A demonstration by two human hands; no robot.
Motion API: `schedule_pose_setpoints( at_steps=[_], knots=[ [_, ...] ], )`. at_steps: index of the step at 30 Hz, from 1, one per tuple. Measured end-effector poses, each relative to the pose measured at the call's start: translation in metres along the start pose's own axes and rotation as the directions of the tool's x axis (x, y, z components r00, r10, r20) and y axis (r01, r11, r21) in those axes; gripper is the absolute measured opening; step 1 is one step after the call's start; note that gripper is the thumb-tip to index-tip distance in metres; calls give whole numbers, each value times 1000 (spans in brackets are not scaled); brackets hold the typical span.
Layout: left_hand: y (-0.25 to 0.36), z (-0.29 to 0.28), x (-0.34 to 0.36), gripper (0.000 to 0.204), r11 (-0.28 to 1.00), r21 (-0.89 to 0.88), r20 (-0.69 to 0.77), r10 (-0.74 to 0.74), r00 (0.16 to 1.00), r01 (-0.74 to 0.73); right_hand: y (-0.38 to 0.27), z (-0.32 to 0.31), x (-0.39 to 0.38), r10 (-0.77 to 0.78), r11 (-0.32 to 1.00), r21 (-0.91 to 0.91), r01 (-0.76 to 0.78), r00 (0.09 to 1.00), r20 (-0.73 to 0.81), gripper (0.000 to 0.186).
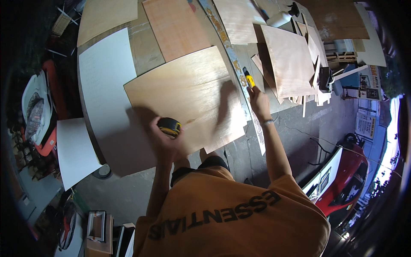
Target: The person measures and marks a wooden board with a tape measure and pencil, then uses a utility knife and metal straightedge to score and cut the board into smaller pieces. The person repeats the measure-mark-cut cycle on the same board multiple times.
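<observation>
Tape measure (pixel 170 127) on plywood sheet (pixel 188 96), left hand (pixel 165 141) clamped around it.
Right hand (pixel 258 97) grips yellow knife (pixel 248 79) at sheet edge; sheet may slide, skewing the reading.

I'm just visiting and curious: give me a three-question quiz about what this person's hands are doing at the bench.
1. True or false: the left hand holds a black-and-yellow tape measure on the plywood sheet.
2. What does the right hand hold? A) a white spray bottle B) a yellow-and-black utility knife C) a hammer
3. Fill in: the right hand is at the sheet's ____ edge, by the long metal straightedge.

Key: 1 true; 2 B, the utility knife; 3 right.
</observation>
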State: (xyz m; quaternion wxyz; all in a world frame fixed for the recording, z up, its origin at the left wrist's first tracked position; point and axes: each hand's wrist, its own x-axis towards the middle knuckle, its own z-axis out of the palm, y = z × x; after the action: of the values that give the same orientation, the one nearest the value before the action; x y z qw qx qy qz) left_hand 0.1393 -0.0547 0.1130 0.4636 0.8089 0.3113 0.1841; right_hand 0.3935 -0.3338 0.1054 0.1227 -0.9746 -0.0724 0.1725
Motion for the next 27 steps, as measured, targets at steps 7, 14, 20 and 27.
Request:
schedule_pose_setpoints(
  at_steps=[7,14,20,27],
  knots=[
    [53,108,11,66,981,5,335,182,925,-195,51,27,62,-88,996,-35,81,952,-294,53],
    [96,234,67,78,875,104,450,383,807,-473,86,49,53,-59,973,212,93,985,-165,50],
    [129,314,106,73,660,235,677,415,607,-714,126,5,-15,105,869,495,19,970,-221,33],
    [80,260,10,72,960,-2,390,259,884,-280,161,16,-96,155,940,313,-138,987,-29,12]
  ],
)
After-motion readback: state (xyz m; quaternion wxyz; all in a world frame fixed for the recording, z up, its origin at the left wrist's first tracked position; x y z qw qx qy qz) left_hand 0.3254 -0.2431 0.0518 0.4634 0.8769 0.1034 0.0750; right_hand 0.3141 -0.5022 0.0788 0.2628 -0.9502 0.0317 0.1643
